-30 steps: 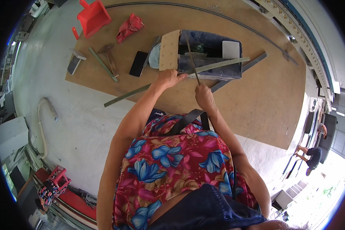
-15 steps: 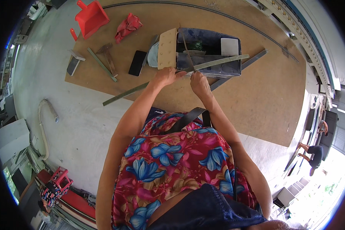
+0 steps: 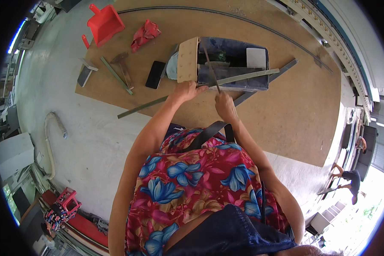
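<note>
Across the near edge of an open dark box [image 3: 239, 83] lies a long grey-green strip [image 3: 247, 76], slanting from lower left to upper right. My left hand [image 3: 186, 91] is closed around the strip, pressing it at the box's near left corner. In my right hand [image 3: 226, 106], the fingers are wrapped round the near end of a long thin dark blade [image 3: 210, 64]. This blade crosses the strip just right of my left hand, its far end over the box; whether it is a saw or a file I cannot make out. A pale board [image 3: 187, 59] covers the box's left end.
On the brown board surface [image 3: 294, 123] lie a black phone [image 3: 155, 74], a hammer [image 3: 123, 70], a shorter green strip [image 3: 116, 75], a red cloth [image 3: 145, 35] and a red dustpan [image 3: 106, 26]. A dark bar [image 3: 281, 68] sticks out beyond the box. Another person [image 3: 352, 176] stands far right.
My right hand has drawn the blade toward me across the strip. My left hand keeps its hold on the strip. The whole view has shifted slightly.
</note>
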Demonstrator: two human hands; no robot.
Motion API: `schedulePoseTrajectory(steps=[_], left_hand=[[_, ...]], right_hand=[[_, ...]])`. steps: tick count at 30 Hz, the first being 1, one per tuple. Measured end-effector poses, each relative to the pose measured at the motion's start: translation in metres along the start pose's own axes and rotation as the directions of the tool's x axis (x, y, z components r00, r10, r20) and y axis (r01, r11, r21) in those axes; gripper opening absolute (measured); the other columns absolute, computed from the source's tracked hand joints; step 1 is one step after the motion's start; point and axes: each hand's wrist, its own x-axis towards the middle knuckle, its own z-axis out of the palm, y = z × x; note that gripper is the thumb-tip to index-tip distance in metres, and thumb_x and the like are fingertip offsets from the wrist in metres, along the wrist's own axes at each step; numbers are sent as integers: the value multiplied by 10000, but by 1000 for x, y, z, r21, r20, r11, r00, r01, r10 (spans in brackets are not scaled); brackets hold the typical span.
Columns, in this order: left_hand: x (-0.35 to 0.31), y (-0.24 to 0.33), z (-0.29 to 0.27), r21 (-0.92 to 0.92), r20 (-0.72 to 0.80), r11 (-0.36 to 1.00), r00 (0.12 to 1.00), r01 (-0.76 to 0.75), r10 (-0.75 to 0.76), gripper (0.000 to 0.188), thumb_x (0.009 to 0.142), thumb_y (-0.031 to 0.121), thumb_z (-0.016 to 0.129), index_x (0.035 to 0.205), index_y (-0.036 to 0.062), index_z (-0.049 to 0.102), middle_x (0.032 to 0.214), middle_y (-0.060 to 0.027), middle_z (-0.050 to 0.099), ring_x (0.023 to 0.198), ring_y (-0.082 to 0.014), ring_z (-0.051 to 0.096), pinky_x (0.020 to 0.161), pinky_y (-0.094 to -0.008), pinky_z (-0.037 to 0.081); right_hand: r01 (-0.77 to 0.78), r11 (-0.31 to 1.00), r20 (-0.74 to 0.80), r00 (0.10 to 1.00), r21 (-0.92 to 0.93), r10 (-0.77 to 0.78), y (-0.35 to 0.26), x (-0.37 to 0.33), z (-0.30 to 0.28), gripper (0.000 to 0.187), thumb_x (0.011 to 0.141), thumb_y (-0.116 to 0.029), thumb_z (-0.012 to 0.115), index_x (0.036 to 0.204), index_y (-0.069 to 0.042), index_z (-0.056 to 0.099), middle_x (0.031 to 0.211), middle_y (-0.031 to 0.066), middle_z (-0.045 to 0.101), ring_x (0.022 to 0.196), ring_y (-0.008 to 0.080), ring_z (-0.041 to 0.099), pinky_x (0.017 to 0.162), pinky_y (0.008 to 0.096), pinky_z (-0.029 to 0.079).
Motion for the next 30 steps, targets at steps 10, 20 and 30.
schedulePoseTrajectory(steps=[10, 20, 30], left_hand=[[4, 4, -1, 51, 118, 997, 991, 55, -61, 729, 822, 677, 442, 806, -18, 663, 752, -239, 643, 755, -397, 643, 651, -470, 508], [-5, 4, 10, -49, -50, 997, 997, 56, -59, 689, 818, 662, 465, 874, 10, 680, 743, -206, 651, 775, -385, 641, 698, -457, 507], [-4, 5, 10, -142, -178, 990, 983, 27, -53, 581, 801, 563, 577, 770, -12, 654, 720, -221, 640, 738, -391, 639, 663, -441, 518]], right_hand=[[50, 995, -42, 998, -88, -54, 5, 18, 9, 131, 850, -91, 470, 836, 23, 531, 749, 298, 588, 725, 446, 604, 630, 480, 492], [-147, 976, 31, 989, 162, 144, 5, -58, -42, 191, 919, -166, 450, 923, 6, 532, 795, 259, 612, 805, 447, 587, 656, 500, 464], [-34, 985, -129, 990, 168, 56, -20, -23, -34, 157, 918, -138, 456, 965, 7, 492, 788, 257, 616, 743, 455, 584, 640, 511, 453]])
